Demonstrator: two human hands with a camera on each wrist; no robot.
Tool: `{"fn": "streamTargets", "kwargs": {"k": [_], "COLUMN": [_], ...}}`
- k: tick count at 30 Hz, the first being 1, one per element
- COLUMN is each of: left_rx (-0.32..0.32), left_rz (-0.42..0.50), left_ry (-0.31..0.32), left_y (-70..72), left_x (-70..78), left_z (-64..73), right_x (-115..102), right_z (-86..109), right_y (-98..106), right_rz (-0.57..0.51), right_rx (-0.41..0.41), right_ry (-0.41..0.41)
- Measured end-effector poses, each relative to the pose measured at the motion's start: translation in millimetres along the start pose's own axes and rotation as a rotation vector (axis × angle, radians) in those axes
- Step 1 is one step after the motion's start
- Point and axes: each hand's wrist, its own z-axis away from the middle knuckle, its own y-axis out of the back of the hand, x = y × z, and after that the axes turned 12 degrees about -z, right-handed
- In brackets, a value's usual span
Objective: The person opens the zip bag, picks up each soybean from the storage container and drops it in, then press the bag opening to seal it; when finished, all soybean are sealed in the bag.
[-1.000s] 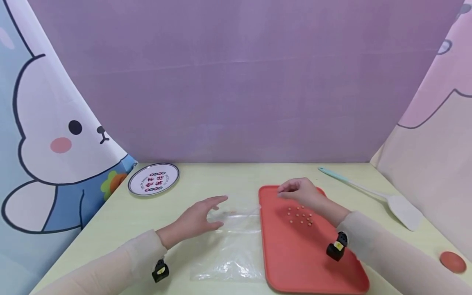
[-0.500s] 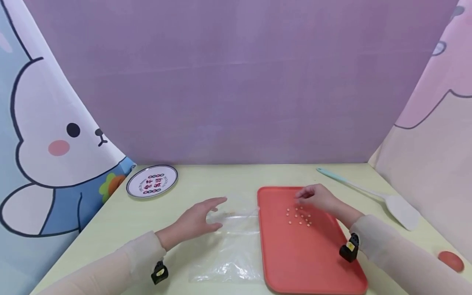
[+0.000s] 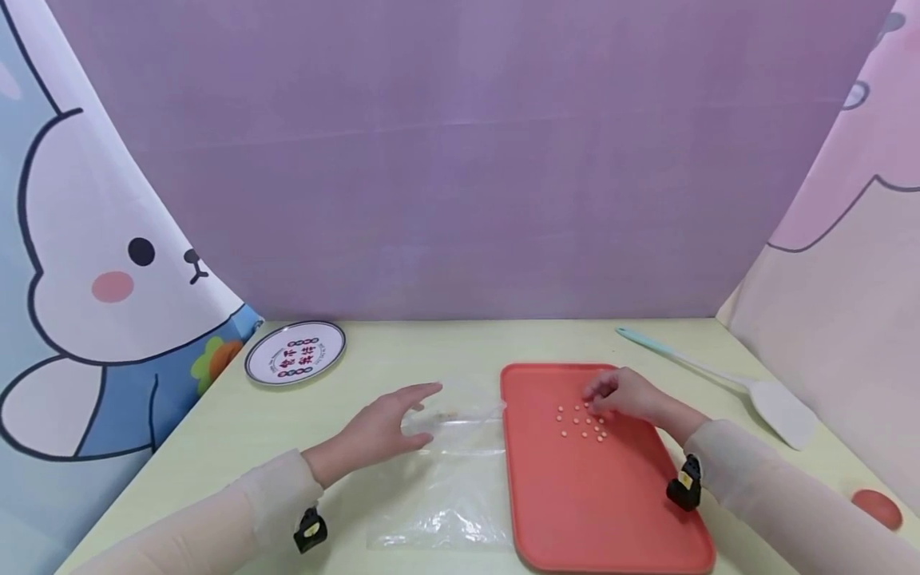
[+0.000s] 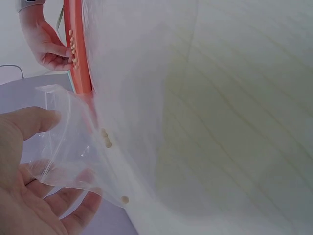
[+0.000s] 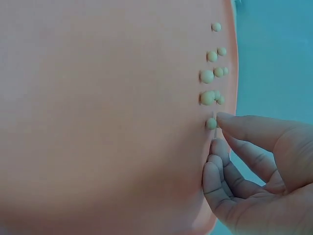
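Note:
My left hand (image 3: 370,427) is spread at the mouth of a clear zip bag (image 3: 449,507). In the left wrist view its thumb and fingers lie on either side of the bag's mouth, and a few soybeans (image 4: 125,199) show inside. On the red tray (image 3: 561,511) to the right lie several small, round, beige soybeans (image 3: 576,421). My right hand (image 3: 628,395) is low over their far right side. The right wrist view has its thumb tip right beside one soybean (image 5: 211,124); the index fingertip is partly hidden behind the thumb.
A white plate (image 3: 295,354) with red writing lies at the back left. A white spatula (image 3: 782,411) with a light green handle lies right of the tray. Near the right edge is a round red-brown object (image 3: 877,509). A purple curtain (image 3: 460,160) closes off the back.
My right hand has moved right and then down from above the tray's far left part to the soybeans. The left hand keeps its place at the bag.

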Motion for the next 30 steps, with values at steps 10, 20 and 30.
{"fn": "streamTargets", "kwargs": {"k": [10, 20, 30], "left_rx": [0.010, 0.008, 0.010], "left_rz": [0.001, -0.007, -0.009], "left_ry": [-0.010, -0.005, -0.007], "left_y": [-2.1, -3.5, -4.9], "left_x": [-2.1, -3.0, -3.7], "left_z": [0.2, 0.8, 0.7], "right_x": [-0.9, -2.1, -14.8], "right_z": [-3.3, -3.2, -4.6], "right_y": [-3.9, -3.0, -1.1], "right_rz": [0.082, 0.082, 0.034], "right_rx": [0.021, 0.070, 0.117], "right_ry": [0.012, -0.033, -0.037]}}
